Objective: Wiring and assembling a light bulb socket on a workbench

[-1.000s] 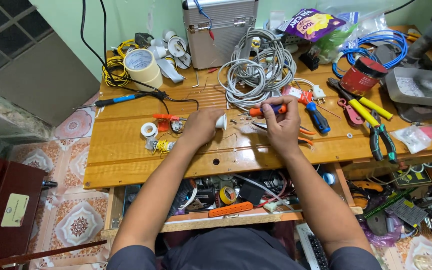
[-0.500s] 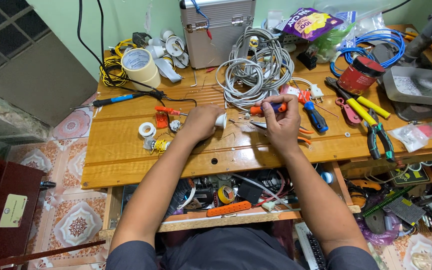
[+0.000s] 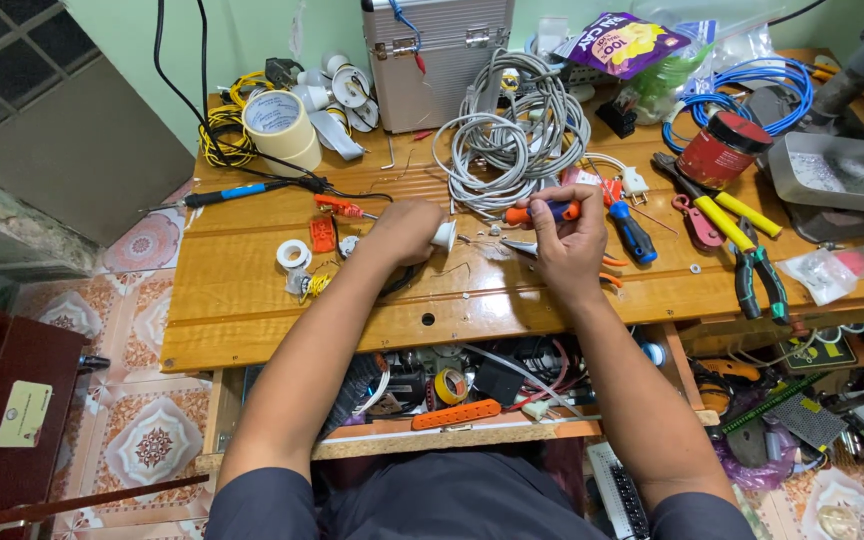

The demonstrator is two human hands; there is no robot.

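Nearest: open drawer (image 3: 452, 425) below the bench (image 3: 252, 310), holding a tape roll, an orange strip and loose cables.

Left hand (image 3: 407, 230): curled shut around a small white fitting (image 3: 444, 236), whose end shows at the thumb side; the hand rests on the bench top, near the middle.

Right hand (image 3: 567, 235): fingers pinched on an orange-and-blue screwdriver (image 3: 544, 212), held level just above the bench, its tip pointing toward the white fitting. Fitting and screwdriver lie close together, between the two hands.

Left of the hands: white tape ring (image 3: 293, 254), small orange part (image 3: 322, 236), blue-handled tool (image 3: 242, 191).

Right of the hands: blue-handled screwdriver (image 3: 632, 232), yellow-handled pliers (image 3: 722, 210), green-handled pliers (image 3: 757, 280), clear bag (image 3: 822, 275).

Farther back: coil of grey cable (image 3: 507, 140), masking tape roll (image 3: 277, 125), yellow wire bundle (image 3: 222, 135), red tin (image 3: 720, 150), coil of blue cable (image 3: 752, 85).

Farthest: metal case (image 3: 437, 55) against the green wall, purple packet (image 3: 622, 42).
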